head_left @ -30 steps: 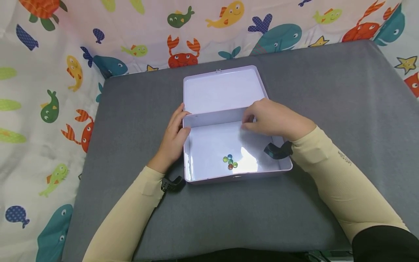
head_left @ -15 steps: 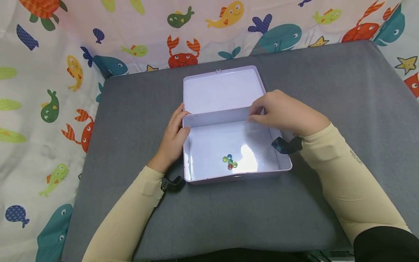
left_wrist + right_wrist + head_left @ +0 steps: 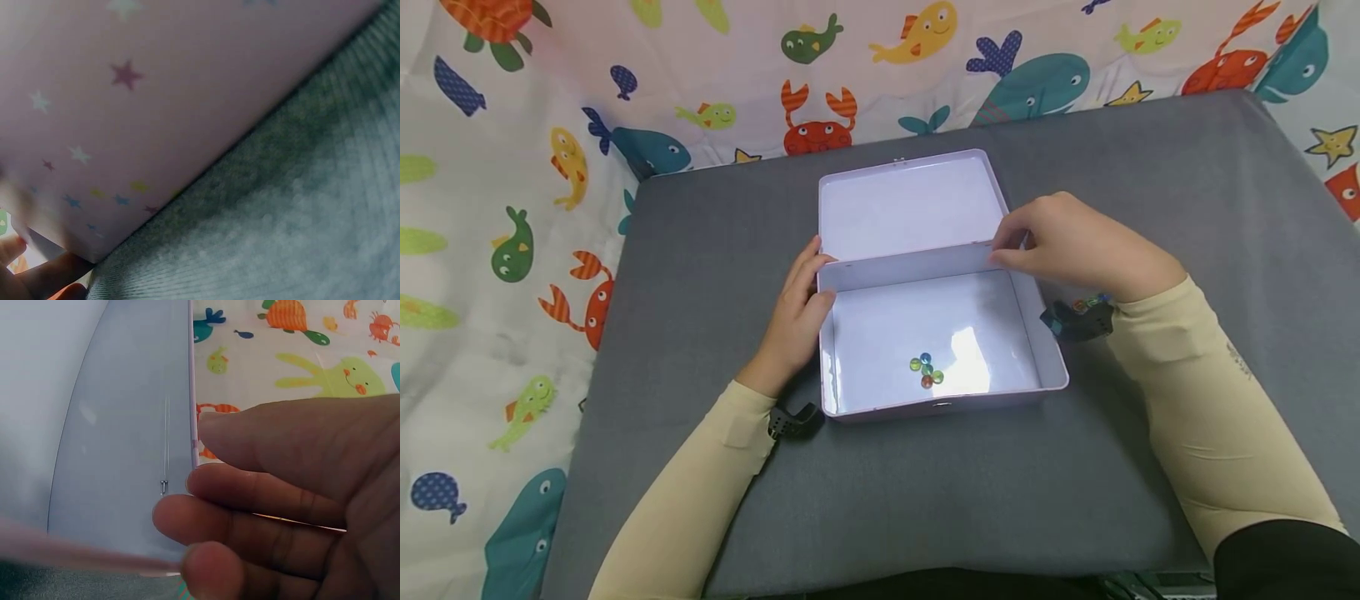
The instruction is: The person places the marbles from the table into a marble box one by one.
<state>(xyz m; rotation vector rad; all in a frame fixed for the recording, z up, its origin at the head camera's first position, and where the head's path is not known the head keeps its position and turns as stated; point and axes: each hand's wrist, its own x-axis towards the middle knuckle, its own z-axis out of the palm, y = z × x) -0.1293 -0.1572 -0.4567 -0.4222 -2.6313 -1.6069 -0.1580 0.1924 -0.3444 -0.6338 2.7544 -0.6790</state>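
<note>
A pale lilac lidded box [image 3: 925, 317] stands on the grey table, its lid [image 3: 910, 204] laid back. In the left wrist view, its pink outer wall [image 3: 181, 94] is printed with small stars. Several glass marbles [image 3: 927, 370] in green, blue and reddish brown lie close together near the front inside. My left hand [image 3: 793, 321] holds the box's left side near the back corner, thumb over the rim. Over the back right corner is my right hand [image 3: 1075, 242], fingers loosely bent. In the right wrist view a gap shows between thumb and fingertips [image 3: 181, 515], with nothing held.
More coloured marbles [image 3: 1092, 302] lie right of the box, partly hidden by the black wrist camera [image 3: 1078, 321]. Behind and to the left of the grey table [image 3: 1187, 208] hangs a white curtain [image 3: 700, 50] with sea animals.
My right hand has moved right and slightly back, from over the box's inside to its back right corner. More of the marbles outside now show. The left hand has stayed put.
</note>
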